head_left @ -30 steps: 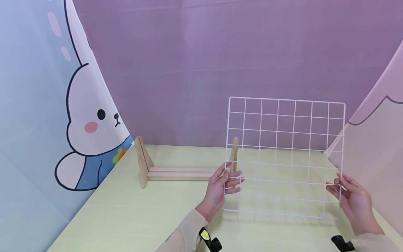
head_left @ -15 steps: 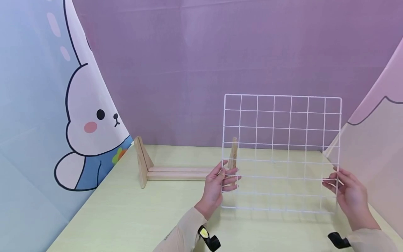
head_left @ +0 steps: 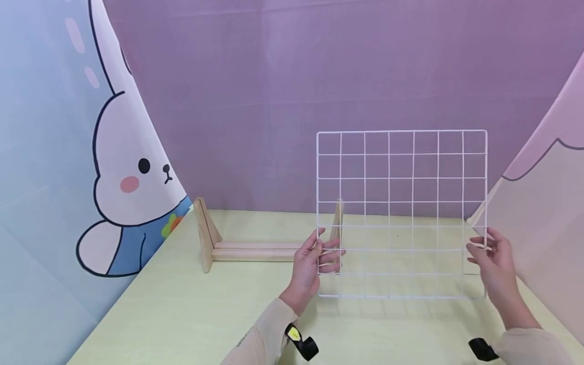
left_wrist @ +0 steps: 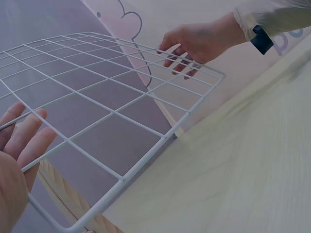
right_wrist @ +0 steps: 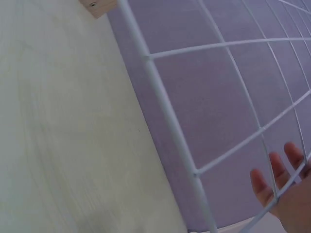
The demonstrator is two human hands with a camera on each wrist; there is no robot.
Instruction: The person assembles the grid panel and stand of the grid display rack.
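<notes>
A white wire grid panel stands upright in the air above the pale green table. My left hand grips its left edge low down, thumb in front and fingers behind. My right hand pinches the right edge at about the same height. In the left wrist view the grid panel stretches from my left hand to my right hand. The right wrist view shows the grid panel's frame wire close up, with fingers behind the wires.
A wooden stand with two triangular uprights lies on the table just behind and left of the grid. A rabbit-print backdrop hangs on the left, a purple wall behind, and a pink panel close on the right.
Both hands have lifted the grid a little and carried it leftward. Its top edge, tilted before, is now level.
</notes>
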